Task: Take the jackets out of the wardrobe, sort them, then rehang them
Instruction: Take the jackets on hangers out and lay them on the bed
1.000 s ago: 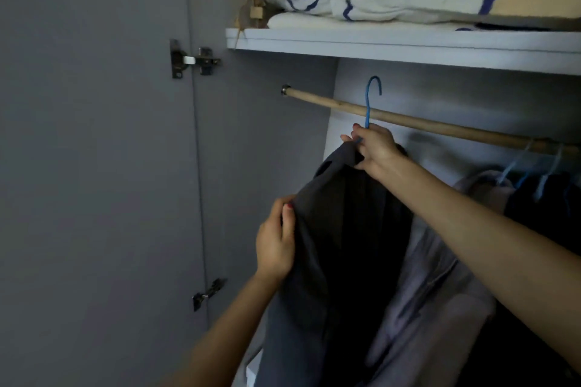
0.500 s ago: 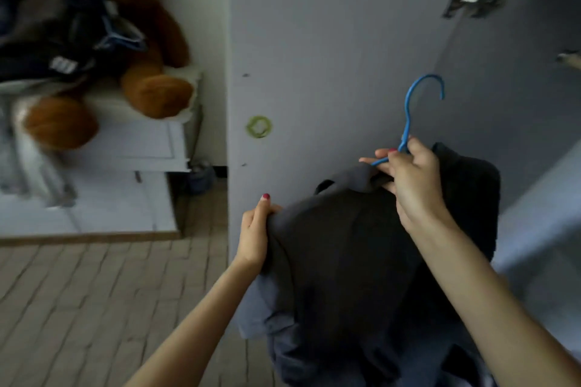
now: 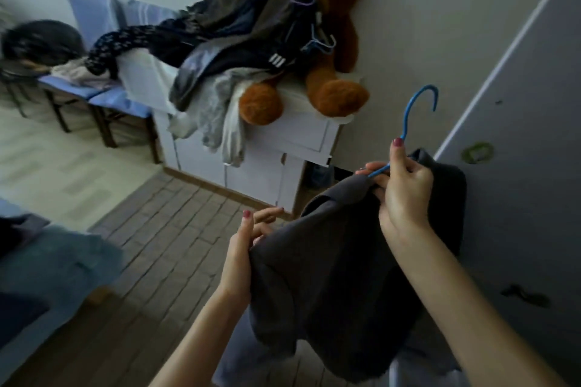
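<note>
A dark grey jacket (image 3: 333,286) hangs from a blue hanger (image 3: 412,122) in front of me. My right hand (image 3: 405,188) grips the hanger's neck together with the jacket's collar, the hook sticking up above my fingers. At the jacket's left shoulder edge, my left hand (image 3: 242,248) pinches the cloth. A heap of jackets (image 3: 239,28) with hangers lies on the white cabinet (image 3: 267,163) further back.
A brown teddy bear (image 3: 327,41) sits on the cabinet against the wall. The grey wardrobe door (image 3: 522,198) stands open at the right. Blue-cushioned chairs (image 3: 103,50) with clothes are at the left. A bed edge with blue cloth (image 3: 47,267) is at the lower left.
The jacket on its blue hanger came off the wardrobe rod. I turned left from the wardrobe, so the cabinet with the heap of jackets now shows ahead. Both hands kept their hold.
</note>
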